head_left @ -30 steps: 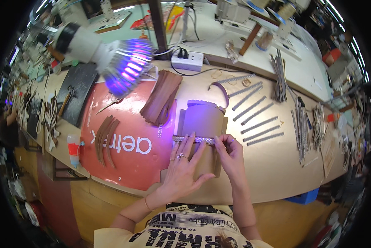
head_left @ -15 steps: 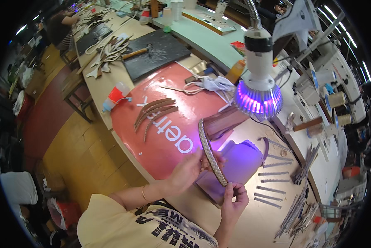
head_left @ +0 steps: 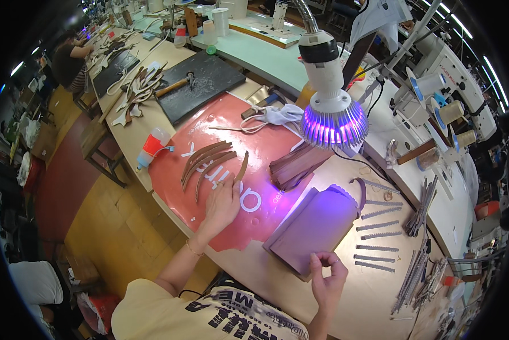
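Note:
On the red sheet point(head_left: 209, 226), my left hand point(head_left: 223, 201) is closed on the lower end of a curved brown leather strip point(head_left: 242, 165). The strip points away from me, to the right of several similar curved strips point(head_left: 203, 161) lying together. Over the near edge of a stack of brown leather pieces point(head_left: 311, 226), my right hand point(head_left: 329, 277) has its fingers curled toward the thumb, with nothing visible in them. A thin curved brown strip point(head_left: 361, 195) rests at the stack's far right corner.
A lamp point(head_left: 333, 119) glowing purple hangs over the table. Several short grey braided strips point(head_left: 376, 247) lie in a column at right, near bundled strips point(head_left: 418, 277). Further off are a brown leather bundle point(head_left: 297, 164), a bottle point(head_left: 153, 148), and a hammer point(head_left: 175, 85) on a black slab point(head_left: 209, 85).
The braided strip that both hands held over the stack has gone left with my left hand to the red sheet. My right hand has let go of it and stayed near the stack.

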A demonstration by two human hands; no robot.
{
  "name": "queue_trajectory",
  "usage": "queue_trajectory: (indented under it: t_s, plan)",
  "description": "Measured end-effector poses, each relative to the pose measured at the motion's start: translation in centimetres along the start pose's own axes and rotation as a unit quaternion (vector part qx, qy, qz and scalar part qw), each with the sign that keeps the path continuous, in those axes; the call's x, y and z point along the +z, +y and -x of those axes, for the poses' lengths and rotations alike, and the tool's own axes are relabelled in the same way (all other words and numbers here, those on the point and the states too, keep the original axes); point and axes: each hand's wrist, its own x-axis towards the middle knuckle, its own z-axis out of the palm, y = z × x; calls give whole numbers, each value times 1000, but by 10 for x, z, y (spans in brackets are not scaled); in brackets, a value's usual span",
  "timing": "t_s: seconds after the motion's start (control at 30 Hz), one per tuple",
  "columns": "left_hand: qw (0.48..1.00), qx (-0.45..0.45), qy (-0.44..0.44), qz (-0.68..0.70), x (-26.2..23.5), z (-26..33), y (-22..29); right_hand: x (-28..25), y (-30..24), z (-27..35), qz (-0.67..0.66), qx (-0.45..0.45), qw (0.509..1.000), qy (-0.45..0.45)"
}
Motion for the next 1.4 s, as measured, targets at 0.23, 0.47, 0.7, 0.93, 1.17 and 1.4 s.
queue_trajectory:
  t_s: [0.23,0.47,0.7,0.93,1.17,1.4]
  plan:
    - [995,-48,20,83,-13,-15,-5,-25,25,3,-14,98,994,47]
    - [968,205,57,136,-19,13,83,-48,26,-10,53,30,988,139]
    - [909,404,-96,47,18,43,148,-46,8,2,204,-57,939,270]
    - [882,369,-284,67,-2,57,128,7,8,8,250,-137,954,96]
    - [896,322,-294,84,12,70,115,16,23,-2,259,-89,962,-11]
    - [871,244,-340,258,17,69,110,30,37,0,121,-54,990,52]
